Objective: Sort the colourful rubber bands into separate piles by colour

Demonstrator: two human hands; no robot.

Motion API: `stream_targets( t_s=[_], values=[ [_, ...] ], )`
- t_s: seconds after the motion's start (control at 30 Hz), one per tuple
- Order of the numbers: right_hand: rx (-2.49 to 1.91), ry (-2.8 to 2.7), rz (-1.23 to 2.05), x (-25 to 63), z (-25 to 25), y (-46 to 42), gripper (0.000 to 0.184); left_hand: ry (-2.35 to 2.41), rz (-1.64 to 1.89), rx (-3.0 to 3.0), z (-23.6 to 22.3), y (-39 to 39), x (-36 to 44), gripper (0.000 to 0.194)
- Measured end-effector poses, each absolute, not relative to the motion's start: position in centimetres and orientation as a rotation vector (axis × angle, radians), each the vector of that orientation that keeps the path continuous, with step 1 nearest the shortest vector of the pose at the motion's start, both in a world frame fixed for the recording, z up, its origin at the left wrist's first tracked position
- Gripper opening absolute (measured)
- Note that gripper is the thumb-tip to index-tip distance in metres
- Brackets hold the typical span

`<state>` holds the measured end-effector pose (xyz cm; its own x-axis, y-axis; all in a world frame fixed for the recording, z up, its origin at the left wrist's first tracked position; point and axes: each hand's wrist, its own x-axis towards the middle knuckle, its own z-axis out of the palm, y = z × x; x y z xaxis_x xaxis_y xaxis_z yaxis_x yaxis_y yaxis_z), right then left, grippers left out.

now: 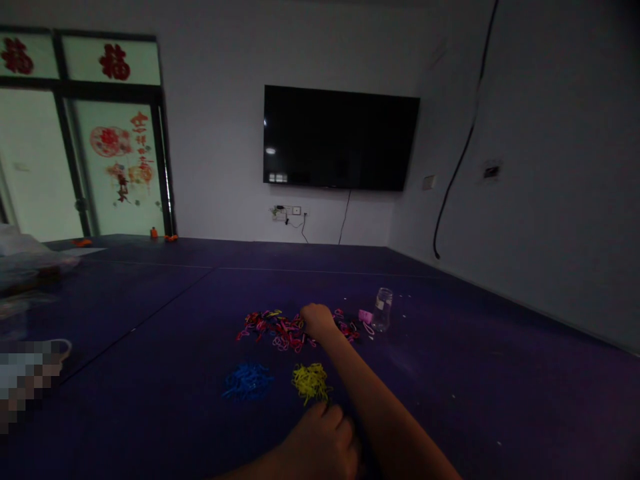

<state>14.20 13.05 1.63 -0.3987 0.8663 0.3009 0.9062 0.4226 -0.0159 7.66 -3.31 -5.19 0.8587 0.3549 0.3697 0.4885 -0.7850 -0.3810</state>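
A loose pile of mixed pink, red, dark and yellow hair ties [287, 333] lies spread across the purple surface. My right hand [318, 321] reaches into this pile from the lower right, its fingers curled down among the bands; the fingertips are hidden. Closer to me are a heap of yellow hair ties [311, 382] and, left of it, a heap of blue hair ties [247, 381]. Just below the yellow heap, my left hand [323, 440] is closed with its knuckles up. Whatever it may hold is out of sight.
Right of the mixed pile stands a clear jar [383, 311] with a small pink object [365, 315] beside it. Clear plastic wrapping [25, 267] lies at the far left. A cable [453, 180] hangs down the right wall, and a television [340, 139] is mounted ahead.
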Motion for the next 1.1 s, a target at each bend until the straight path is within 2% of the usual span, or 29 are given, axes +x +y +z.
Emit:
stream_targets(
  t_s=[0.13, 0.4, 1.1],
  values=[
    [-1.525, -2.390, -0.180, 14.9, 1.2, 13.0, 0.026, -0.618, -0.380, -2.566, -4.8, -3.6, 7.5, 0.026],
    [-1.455, -2.165, 0.127, 14.8, 0.2, 13.4, 0.030, -0.639, -0.361, -2.587, -4.5, -3.8, 7.5, 0.026],
    [-1.441, -2.203, 0.117, 14.5, -0.7, 13.8, 0.028, -0.666, -0.332, -2.609, -4.0, -4.0, 7.4, 0.027]
  ],
)
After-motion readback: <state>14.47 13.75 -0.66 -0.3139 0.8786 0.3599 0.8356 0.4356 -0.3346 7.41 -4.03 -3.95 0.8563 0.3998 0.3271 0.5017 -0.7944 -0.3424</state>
